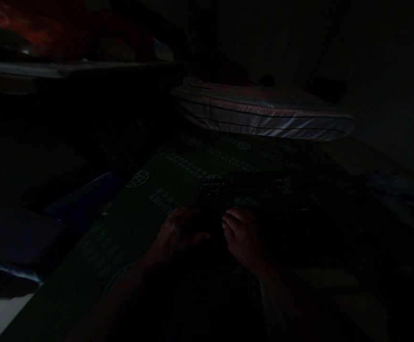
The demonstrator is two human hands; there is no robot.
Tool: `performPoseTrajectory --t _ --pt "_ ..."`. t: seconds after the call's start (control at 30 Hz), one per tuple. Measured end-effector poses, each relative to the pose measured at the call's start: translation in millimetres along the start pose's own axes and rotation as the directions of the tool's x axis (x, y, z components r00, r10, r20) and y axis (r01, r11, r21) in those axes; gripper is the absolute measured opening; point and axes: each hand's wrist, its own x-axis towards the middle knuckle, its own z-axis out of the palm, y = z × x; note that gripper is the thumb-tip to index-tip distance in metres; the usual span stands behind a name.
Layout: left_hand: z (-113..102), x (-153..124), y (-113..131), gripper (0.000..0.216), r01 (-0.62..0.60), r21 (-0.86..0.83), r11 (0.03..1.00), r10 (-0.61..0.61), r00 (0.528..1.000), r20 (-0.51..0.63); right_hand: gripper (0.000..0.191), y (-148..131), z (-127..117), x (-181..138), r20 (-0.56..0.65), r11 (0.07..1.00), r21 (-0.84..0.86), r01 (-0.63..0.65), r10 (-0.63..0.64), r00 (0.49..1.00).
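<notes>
The picture is very dark. My left hand [180, 232] is at the left end of a dark strip-like thing [281, 212] marked with small pale dots, its fingers curled and its thumb pointing right. To its right, my right hand [241, 232] has its fingers bent and pressed together over the same dark thing. What exactly they grip is lost in shadow. Just beyond the hands, several similar dark strips [242, 183] lie side by side on a green board [139, 204] printed with pale writing and globe marks.
At the far end of the board is a mattress [264, 116] with a striped cover. A shelf edge [25, 70] runs along the upper left, with a reddish bundle [32, 28] on it. Something bluish [86, 192] stands left of the board. A crumpled pale thing [388, 185] lies at the right.
</notes>
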Motion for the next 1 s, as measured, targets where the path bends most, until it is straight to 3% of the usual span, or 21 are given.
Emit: performPoseTrajectory --t 0.53,0.8,1.0 --pt "-0.1 -0.2 1.1 0.062 0.008 -0.030 1.000 -0.009 0.999 -0.034 0.020 0.5 -0.8 -2.0 -0.007 0.998 0.047 -0.041 0.042 0.999" --pt "-4.4 -1.1 0.7 0.050 0.086 -0.165 0.983 -0.084 0.996 0.016 0.021 6.3 -10.7 2.4 -0.078 0.959 0.249 -0.136 0.160 0.984" --pt "-12.9 -2.9 6.8 0.043 0.184 -0.355 0.917 -0.187 0.982 0.026 0.019 30.3 -27.5 9.6 -0.157 0.916 0.337 -0.216 0.281 0.947"
